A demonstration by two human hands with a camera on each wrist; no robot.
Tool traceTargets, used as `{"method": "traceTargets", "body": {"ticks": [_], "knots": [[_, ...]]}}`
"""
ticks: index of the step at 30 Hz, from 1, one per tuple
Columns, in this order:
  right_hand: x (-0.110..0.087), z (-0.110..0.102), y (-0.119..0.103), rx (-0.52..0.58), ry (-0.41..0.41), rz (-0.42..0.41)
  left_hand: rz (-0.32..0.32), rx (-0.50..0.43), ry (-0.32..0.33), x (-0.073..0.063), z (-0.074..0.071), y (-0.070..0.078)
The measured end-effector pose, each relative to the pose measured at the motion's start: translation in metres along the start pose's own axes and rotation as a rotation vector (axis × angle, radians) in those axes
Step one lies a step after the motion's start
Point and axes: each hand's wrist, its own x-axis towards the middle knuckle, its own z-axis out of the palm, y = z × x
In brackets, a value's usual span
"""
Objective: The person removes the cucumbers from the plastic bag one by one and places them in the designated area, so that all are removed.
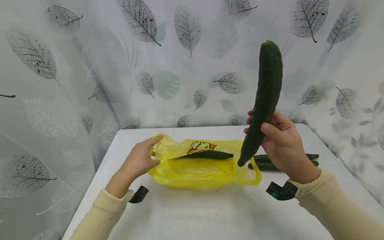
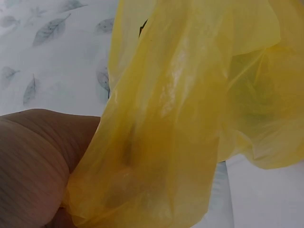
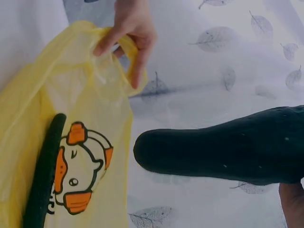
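Note:
My right hand [image 1: 280, 143] grips a long dark green cucumber [image 1: 267, 83] near its lower part, holding it steeply tilted above the right end of a yellow plastic bag [image 1: 192, 180]. The bag lies on the table with its mouth open toward me and a cartoon duck printed on it. Another cucumber [image 1: 210, 154] lies inside, partly hidden by the bag. At the bag's left end, my left hand [image 1: 139, 160] holds the handle between thumb and fingers. In the right wrist view, the left hand [image 3: 133, 33] has its fingers around the handle loop.
Two more cucumbers [image 1: 312, 156] lie on the white table [image 1: 210, 213] at the right, behind my right hand. A curtain [image 1: 186, 66] with a leaf print hangs behind the table. Each wrist bears a small black camera, such as the right one [image 1: 282, 191].

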Motion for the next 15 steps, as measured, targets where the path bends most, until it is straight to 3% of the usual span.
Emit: {"method": "traceTargets", "body": {"ticks": [4,11,15], "knots": [[-0.002,-0.007,-0.004,-0.038,0.019,-0.022,0.001,-0.002,0.002,-0.001,0.001,0.0],[-0.008,-0.03,-0.006,0.02,-0.106,-0.07,-0.011,0.001,-0.007,-0.001,0.0,0.0],[-0.012,-0.042,-0.007,-0.056,-0.138,-0.077,-0.02,0.001,-0.009,0.0,0.0,0.0]]}}
